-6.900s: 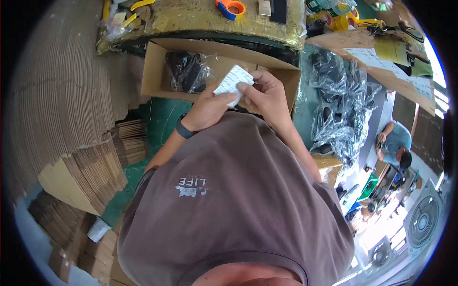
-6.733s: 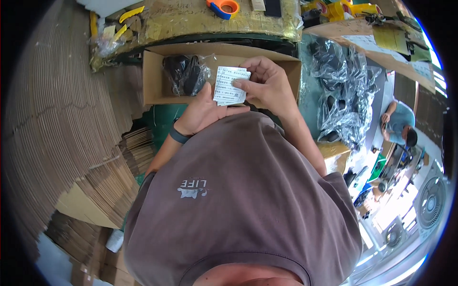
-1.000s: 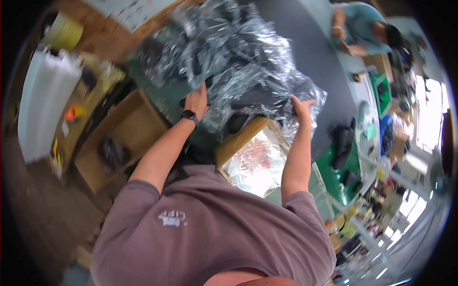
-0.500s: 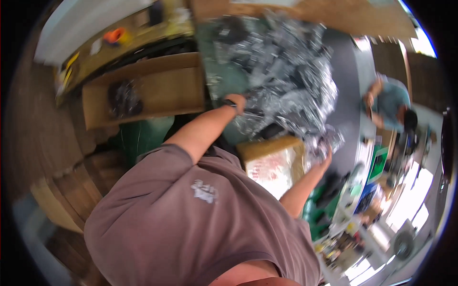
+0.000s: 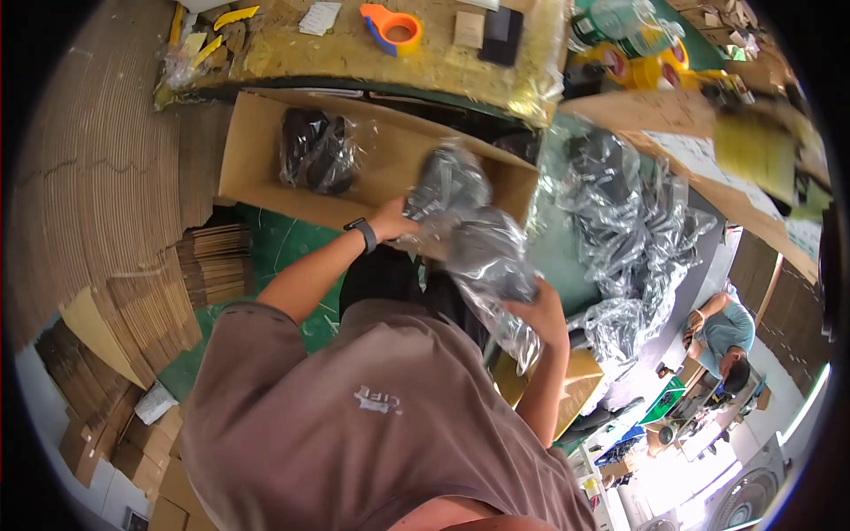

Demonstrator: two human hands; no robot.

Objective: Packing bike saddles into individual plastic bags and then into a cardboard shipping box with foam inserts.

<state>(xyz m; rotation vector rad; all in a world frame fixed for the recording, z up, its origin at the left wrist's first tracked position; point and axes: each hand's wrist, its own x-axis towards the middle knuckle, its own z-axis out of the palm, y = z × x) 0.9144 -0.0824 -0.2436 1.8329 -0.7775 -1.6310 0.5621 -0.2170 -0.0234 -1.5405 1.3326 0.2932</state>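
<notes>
Lining the left side are stacked sheets of brown cardboard (image 5: pixel 97 159), ridged edges outward. Next comes a worn, yellowish tabletop (image 5: pixel 283 55) carrying a yellow cutter (image 5: pixel 236 16), white paper slips (image 5: pixel 320 17) whose print is too small to read, an orange-and-blue tape dispenser (image 5: pixel 390 30) and a dark flat slab (image 5: pixel 501 37). In front of it sits a long open box (image 5: pixel 252 146), with dark bagged items (image 5: pixel 319 150) at its left end. Pale lettering and a small motif mark the brown shirt (image 5: pixel 398 442) (they appear upside down from this angle). The left hand (image 5: pixel 392 219), a dark band at its wrist, has its grip clamped on the upper bag (image 5: pixel 450 181), held over the box's near edge. Just below and to the right, the lower bag (image 5: pixel 489 252) hangs outside the box, the right hand's (image 5: pixel 544 314) grip closed on its lower end; both bags are clear, with dark contents blurred. Farther right, more clear bags (image 5: pixel 624 217) are heaped on a green tabletop (image 5: pixel 560 243), near a posted sheet (image 5: pixel 686 149) with illegible print. Beyond are a co-worker (image 5: pixel 730 332) in blue-grey and a large fan (image 5: pixel 748 500).
</notes>
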